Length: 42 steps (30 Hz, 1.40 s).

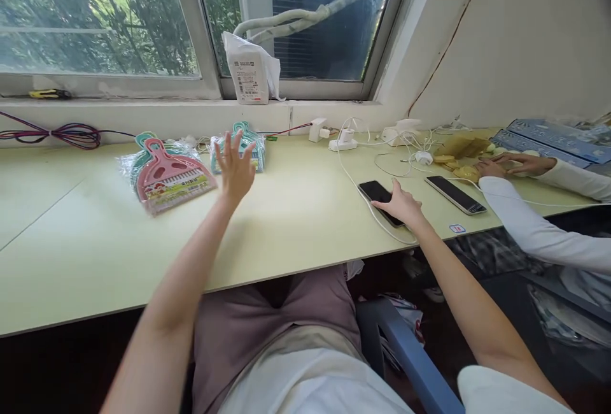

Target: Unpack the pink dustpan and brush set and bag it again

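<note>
The left hand (233, 169) hangs spread and empty above the table (86, 261), just short of the wrapped dustpans (167, 175), while the right hand (400, 205) lies flat, not pinching, pinning a phone (379, 195) to the tabletop.

A cellophane-wrapped pink dustpan (168, 175) lies near a wrapped teal dustpan (245, 149), well left of a black smartphone (376, 193).
</note>
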### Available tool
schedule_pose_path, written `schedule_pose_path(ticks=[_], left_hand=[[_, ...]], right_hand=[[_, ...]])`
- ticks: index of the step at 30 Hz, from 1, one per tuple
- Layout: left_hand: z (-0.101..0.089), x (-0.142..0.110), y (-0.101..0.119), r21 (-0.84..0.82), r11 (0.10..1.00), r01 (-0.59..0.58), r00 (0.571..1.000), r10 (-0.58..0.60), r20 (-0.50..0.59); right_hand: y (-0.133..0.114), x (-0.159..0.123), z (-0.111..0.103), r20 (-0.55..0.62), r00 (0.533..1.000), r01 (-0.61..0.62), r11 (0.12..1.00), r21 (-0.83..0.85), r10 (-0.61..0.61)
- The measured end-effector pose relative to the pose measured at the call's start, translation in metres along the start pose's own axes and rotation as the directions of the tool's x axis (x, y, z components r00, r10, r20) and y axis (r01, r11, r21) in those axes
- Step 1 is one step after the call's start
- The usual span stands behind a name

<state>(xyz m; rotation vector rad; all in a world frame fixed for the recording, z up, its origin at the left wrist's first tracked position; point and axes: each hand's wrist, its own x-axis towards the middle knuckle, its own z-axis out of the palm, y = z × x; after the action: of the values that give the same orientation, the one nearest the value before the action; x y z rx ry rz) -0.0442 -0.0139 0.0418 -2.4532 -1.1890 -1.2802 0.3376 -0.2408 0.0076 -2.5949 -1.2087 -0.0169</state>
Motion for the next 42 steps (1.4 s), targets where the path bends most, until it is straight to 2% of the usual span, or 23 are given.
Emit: schedule_pose_path(ticks=[1,3,6,8,11,13,17,23,29,31,36,42], left_hand=[[0.011,0.005,0.008,0.014,1.000,0.028,0.999,-0.027,-0.032],[0.029,0.006,0.015,0.002,0.998,0.067,0.998,-0.067,-0.012],[0.042,-0.006,0.010,-0.020,1.000,-0.007,0.992,0.010,0.130],[0.042,-0.014,0.003,-0.039,0.999,0.030,0.989,-0.024,0.145],[0.039,-0.017,-0.003,-0.063,0.985,0.163,0.984,-0.157,0.084],[0.039,-0.015,-0.004,-0.082,0.979,0.186,0.980,-0.178,0.088],[0.045,-0.015,-0.003,-0.110,0.983,0.148,0.984,-0.135,0.114],[0.053,-0.017,-0.002,-0.111,0.991,0.072,0.983,-0.052,0.176],[0.053,-0.018,-0.008,-0.076,0.988,0.136,0.969,-0.116,0.220],[0.053,-0.019,-0.010,-0.042,0.988,0.146,0.964,-0.133,0.232],[0.055,-0.021,-0.012,0.059,0.994,0.087,0.955,-0.100,0.281],[0.061,-0.022,-0.017,0.103,0.989,0.108,0.935,-0.136,0.326]], right_hand=[[0.001,0.000,0.001,-0.009,1.000,0.001,1.000,-0.012,-0.001],[0.003,0.002,0.003,-0.018,1.000,0.005,1.000,-0.031,-0.005],[0.008,0.006,0.006,-0.005,1.000,0.014,1.000,-0.026,-0.014],[0.011,0.007,0.006,0.007,1.000,0.030,0.999,-0.014,-0.030],[0.012,0.007,0.005,0.003,0.999,0.046,0.999,-0.022,-0.046],[0.012,0.005,0.005,-0.018,0.999,0.038,0.999,-0.038,-0.039],[0.010,0.003,0.008,-0.066,0.998,0.008,0.999,-0.034,-0.011],[0.011,0.007,0.013,-0.095,0.994,-0.042,0.996,0.077,0.049],[0.011,0.004,0.012,-0.070,0.995,-0.071,0.993,0.097,0.077],[0.011,0.002,0.011,-0.056,0.996,-0.060,0.993,0.105,0.066],[0.012,0.006,0.006,0.022,1.000,-0.013,0.993,0.116,0.011],[0.014,0.029,-0.003,0.126,0.991,-0.089,0.943,0.320,0.051]])
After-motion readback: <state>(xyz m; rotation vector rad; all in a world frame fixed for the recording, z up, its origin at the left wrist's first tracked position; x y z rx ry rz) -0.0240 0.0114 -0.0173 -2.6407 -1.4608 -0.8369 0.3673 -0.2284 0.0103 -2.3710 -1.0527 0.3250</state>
